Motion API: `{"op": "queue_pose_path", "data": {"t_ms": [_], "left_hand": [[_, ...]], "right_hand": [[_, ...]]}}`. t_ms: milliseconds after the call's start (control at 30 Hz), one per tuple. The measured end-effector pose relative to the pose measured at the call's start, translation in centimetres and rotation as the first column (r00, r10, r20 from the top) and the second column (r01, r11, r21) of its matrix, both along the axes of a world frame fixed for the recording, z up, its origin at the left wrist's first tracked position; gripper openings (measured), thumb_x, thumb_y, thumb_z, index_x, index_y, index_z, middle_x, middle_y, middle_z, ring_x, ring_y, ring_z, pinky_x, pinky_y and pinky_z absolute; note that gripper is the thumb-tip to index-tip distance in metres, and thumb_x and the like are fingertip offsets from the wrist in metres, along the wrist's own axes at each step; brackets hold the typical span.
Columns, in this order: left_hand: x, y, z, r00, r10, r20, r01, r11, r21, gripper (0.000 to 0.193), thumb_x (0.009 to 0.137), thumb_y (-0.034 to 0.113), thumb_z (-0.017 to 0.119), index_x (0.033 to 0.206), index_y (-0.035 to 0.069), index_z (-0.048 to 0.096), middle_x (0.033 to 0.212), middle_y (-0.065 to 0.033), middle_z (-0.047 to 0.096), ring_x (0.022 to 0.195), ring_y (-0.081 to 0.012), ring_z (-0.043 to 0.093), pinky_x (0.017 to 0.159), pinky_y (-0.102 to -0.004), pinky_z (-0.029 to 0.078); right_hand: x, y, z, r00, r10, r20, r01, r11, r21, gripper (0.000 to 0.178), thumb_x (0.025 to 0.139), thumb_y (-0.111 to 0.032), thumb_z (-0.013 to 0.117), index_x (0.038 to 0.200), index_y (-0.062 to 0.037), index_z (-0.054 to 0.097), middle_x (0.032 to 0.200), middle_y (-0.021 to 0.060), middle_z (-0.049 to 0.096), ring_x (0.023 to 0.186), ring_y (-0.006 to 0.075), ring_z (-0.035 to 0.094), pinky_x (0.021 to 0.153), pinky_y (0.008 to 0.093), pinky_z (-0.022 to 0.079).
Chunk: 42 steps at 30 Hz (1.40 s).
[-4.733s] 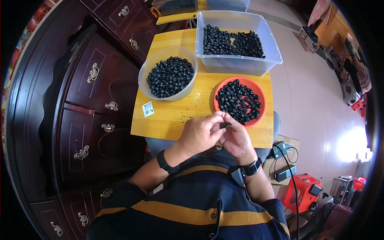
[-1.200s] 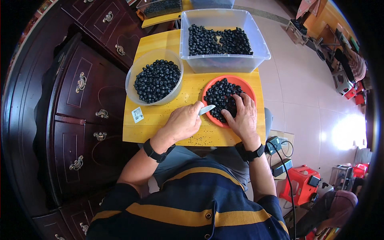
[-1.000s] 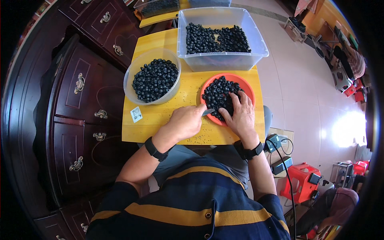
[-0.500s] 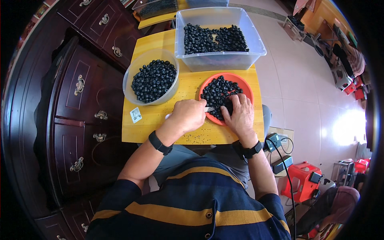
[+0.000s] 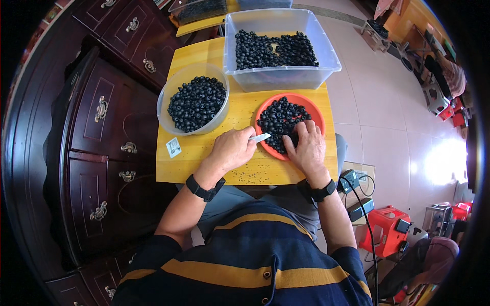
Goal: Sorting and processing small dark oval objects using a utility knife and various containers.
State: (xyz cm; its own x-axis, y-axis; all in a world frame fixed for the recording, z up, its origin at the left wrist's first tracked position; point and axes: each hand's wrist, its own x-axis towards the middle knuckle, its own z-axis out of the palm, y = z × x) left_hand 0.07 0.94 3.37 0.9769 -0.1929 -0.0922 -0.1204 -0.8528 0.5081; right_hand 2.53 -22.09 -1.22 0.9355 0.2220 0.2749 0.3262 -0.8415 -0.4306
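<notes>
My left hand (image 5: 232, 150) is closed round a small knife (image 5: 261, 137), its short pale blade sticking out toward the red plate (image 5: 320, 113). The blade tip lies over the plate's near-left part, beside the beads. My right hand (image 5: 309, 150) reaches over the plate's right side, thumb and bent fingers apart, fingertips down among the black beads (image 5: 280, 115). These beads are small, round and shiny, several with holes showing. Whether a bead sits under the right fingertips is hidden.
A round clear tub (image 5: 224, 109) of black beads stands left on the yellow table (image 5: 240, 109). Behind the plate is a large clear bin (image 5: 286, 79) with more beads. A white label (image 5: 173, 147) and dark crumbs lie on the table. A dark wooden cabinet (image 5: 87, 122) borders the left.
My left hand has drawn back slightly left and down and turned, so more of the knife blade shows. My right hand has hardly moved.
</notes>
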Motion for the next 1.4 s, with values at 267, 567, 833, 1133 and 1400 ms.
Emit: {"op": "queue_pose_path", "data": {"t_ms": [267, 567, 833, 1133, 1400], "left_hand": [[-0.7, 0.5, -0.4, 0.999, 0.027, 0.024, -0.025, 0.996, -0.082, 0.016, 0.094, 0.019, 0.059, 0.100, 0.006, 0.065, 0.072, -0.0209, 0.066, 0.070, -0.0411, 0.066, 0.066, -0.0513, 0.050], [-0.6, 0.9, -0.6, 0.994, 0.108, 0.036, -0.100, 0.980, -0.175, 0.016, 0.095, 0.017, 0.059, 0.107, 0.006, 0.062, 0.074, -0.0209, 0.066, 0.071, -0.0417, 0.067, 0.065, -0.0512, 0.050], [1.3, 1.0, -1.6, 0.977, 0.102, 0.189, -0.093, 0.994, -0.053, 0.016, 0.092, 0.009, 0.058, 0.107, 0.001, 0.059, 0.085, -0.0241, 0.069, 0.081, -0.0452, 0.067, 0.073, -0.0554, 0.051], [2.2, -0.7, -1.3, 0.993, 0.070, 0.091, -0.078, 0.993, 0.083, 0.011, 0.092, 0.009, 0.059, 0.099, 0.001, 0.056, 0.084, -0.0243, 0.068, 0.081, -0.0453, 0.066, 0.073, -0.0564, 0.051], [2.1, -1.1, -1.5, 0.983, 0.086, 0.164, -0.093, 0.995, 0.037, 0.014, 0.092, 0.013, 0.058, 0.100, 0.001, 0.058, 0.081, -0.0231, 0.070, 0.079, -0.0441, 0.069, 0.073, -0.0555, 0.055]], "right_hand": [[0.0, 0.3, -0.1, 1.000, 0.007, -0.002, -0.007, 1.000, 0.013, 0.027, 0.088, -0.029, 0.072, 0.100, -0.0058, 0.063, 0.099, 0.0154, 0.059, 0.096, 0.0360, 0.063, 0.083, 0.0484, 0.052], [0.0, 0.3, 0.0, 1.000, 0.010, -0.027, -0.009, 0.999, 0.046, 0.024, 0.090, -0.029, 0.071, 0.096, -0.0073, 0.063, 0.097, 0.0139, 0.060, 0.094, 0.0342, 0.064, 0.082, 0.0471, 0.052], [0.1, 0.3, -0.2, 1.000, 0.020, 0.004, -0.020, 0.997, 0.070, 0.020, 0.092, -0.026, 0.069, 0.094, -0.0072, 0.062, 0.094, 0.0133, 0.060, 0.092, 0.0342, 0.064, 0.081, 0.0469, 0.052], [0.3, 0.5, -0.4, 1.000, -0.004, 0.017, 0.002, 0.994, 0.107, 0.021, 0.093, -0.027, 0.070, 0.096, -0.0079, 0.061, 0.092, 0.0132, 0.061, 0.089, 0.0341, 0.064, 0.077, 0.0464, 0.053], [0.2, 0.6, -0.4, 0.999, -0.035, 0.027, 0.035, 0.999, 0.015, 0.023, 0.093, -0.030, 0.070, 0.095, -0.0087, 0.062, 0.094, 0.0136, 0.062, 0.090, 0.0341, 0.065, 0.078, 0.0466, 0.054]]}}
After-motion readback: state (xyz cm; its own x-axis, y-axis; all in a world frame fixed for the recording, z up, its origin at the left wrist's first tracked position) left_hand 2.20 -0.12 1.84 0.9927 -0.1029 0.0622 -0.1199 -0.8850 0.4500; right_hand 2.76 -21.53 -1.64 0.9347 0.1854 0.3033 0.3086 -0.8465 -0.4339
